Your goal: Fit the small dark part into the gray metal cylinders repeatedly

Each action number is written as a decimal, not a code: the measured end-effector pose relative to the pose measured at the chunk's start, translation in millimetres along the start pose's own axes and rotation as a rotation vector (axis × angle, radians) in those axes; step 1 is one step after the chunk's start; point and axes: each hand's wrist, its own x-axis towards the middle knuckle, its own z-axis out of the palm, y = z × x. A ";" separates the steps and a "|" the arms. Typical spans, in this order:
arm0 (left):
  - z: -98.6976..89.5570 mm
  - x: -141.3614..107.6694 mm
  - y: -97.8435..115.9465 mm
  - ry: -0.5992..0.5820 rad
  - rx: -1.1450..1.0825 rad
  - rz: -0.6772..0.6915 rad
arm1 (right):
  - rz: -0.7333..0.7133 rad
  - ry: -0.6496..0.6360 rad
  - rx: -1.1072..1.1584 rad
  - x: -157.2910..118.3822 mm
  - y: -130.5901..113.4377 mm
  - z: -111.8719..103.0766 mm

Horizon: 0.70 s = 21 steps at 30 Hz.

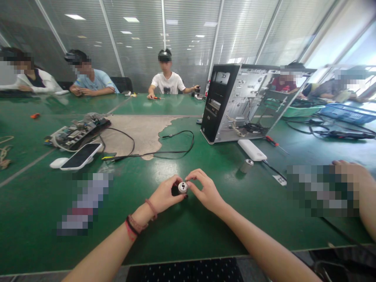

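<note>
A small silvery metal cylinder (183, 188) with dark marks on its top face stands upright near the front of the green table; it may be a small motor, but its kind is not plain. My left hand (165, 194) is closed around it from the left, thumb in front and fingers behind. On its other side, the thumb and index finger of my right hand (205, 189) come together at the cylinder's upper edge. Whatever lies between those fingertips is too small to make out. A similar metal cylinder (247, 166) stands farther to the right.
Ahead on the right stands an opened computer case (223, 103). Near it lie a white power bank (252, 150) and a screwdriver (276, 144). A phone (82, 156), a circuit assembly (78, 133) and a black cable (176, 152) lie leftward. Another person's arm (366, 192) rests at right.
</note>
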 end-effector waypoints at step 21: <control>-20.1 -1.0 1.2 -0.080 0.064 0.126 | 0.045 -0.457 -0.234 -5.8 14.3 -16.0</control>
